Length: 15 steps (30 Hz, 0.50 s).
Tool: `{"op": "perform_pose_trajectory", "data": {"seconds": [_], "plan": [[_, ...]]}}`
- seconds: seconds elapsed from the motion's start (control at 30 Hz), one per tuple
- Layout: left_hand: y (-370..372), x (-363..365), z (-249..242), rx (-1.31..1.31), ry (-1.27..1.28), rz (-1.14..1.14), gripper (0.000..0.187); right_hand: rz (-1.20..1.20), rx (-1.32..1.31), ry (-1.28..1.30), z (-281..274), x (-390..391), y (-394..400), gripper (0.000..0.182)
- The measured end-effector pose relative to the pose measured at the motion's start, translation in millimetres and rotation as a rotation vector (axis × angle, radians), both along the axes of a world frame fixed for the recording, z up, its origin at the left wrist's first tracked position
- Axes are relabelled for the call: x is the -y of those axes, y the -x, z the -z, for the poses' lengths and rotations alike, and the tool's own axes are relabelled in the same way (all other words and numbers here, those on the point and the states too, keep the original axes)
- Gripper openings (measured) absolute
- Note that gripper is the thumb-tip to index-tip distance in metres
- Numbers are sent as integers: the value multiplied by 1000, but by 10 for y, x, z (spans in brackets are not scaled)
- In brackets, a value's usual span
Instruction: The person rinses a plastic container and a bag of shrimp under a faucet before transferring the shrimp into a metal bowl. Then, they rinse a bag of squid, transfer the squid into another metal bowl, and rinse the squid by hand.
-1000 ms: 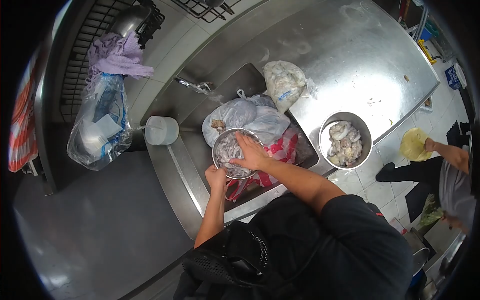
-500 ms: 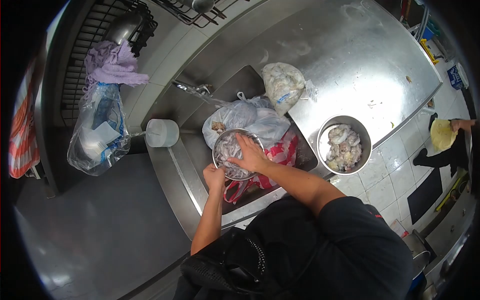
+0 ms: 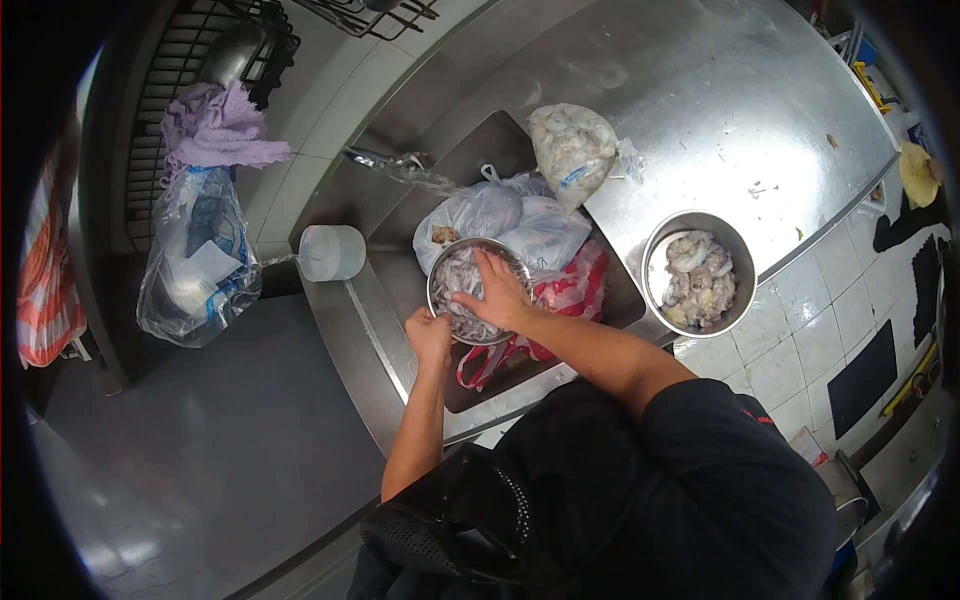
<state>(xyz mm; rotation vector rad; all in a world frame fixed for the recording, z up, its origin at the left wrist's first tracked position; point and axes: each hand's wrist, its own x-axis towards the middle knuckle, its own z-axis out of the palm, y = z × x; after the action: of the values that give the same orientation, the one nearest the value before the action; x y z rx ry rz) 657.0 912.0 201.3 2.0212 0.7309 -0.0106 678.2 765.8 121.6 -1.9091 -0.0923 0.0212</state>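
A round metal bowl [image 3: 484, 343] of pale, greyish seafood pieces [image 3: 458, 283], which look like cut squid, is held over the sink. My left hand [image 3: 429, 335] is closed on the bowl's near-left rim. My right hand [image 3: 503, 298] lies on the pieces inside the bowl, fingers stretched out and thumb apart. Beneath and behind the bowl are white plastic bags [image 3: 545, 235] and a red-and-white bag [image 3: 580, 285]. Water runs from the tap [image 3: 372, 158] toward the bags.
A metal pot [image 3: 745, 262] with larger seafood pieces stands on the counter's front edge at right. A full clear bag [image 3: 570, 150] sits by the sink's corner. At left are a white plastic container [image 3: 332, 252] and a hanging purple cloth [image 3: 215, 130]. Another person holds something yellow [image 3: 918, 175].
The view has shifted slightly. My hands stay at the bowl, the right one still flat on the pieces. At far right, the other person and the yellow item have moved up toward the frame's edge.
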Motion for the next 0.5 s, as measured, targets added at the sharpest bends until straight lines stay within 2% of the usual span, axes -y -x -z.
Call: {"op": "perform_pose_trajectory", "data": {"seconds": [0.07,0.3,0.4,0.47,0.5], "plan": [[-16,-30,37,22,-110,26,17,8,-30,-13,-12,-26,9,96],[-8,-24,-30,-6,-209,81,18,64,-37,-36,-6,-82,58,94],[4,29,-91,-32,-330,112,18,76,-45,-34,4,-97,79,93],[11,78,-141,-30,-566,180,18,96,-32,-38,11,-107,102,92],[14,106,-164,-30,-566,177,18,114,-21,-42,22,-114,113,91]]}}
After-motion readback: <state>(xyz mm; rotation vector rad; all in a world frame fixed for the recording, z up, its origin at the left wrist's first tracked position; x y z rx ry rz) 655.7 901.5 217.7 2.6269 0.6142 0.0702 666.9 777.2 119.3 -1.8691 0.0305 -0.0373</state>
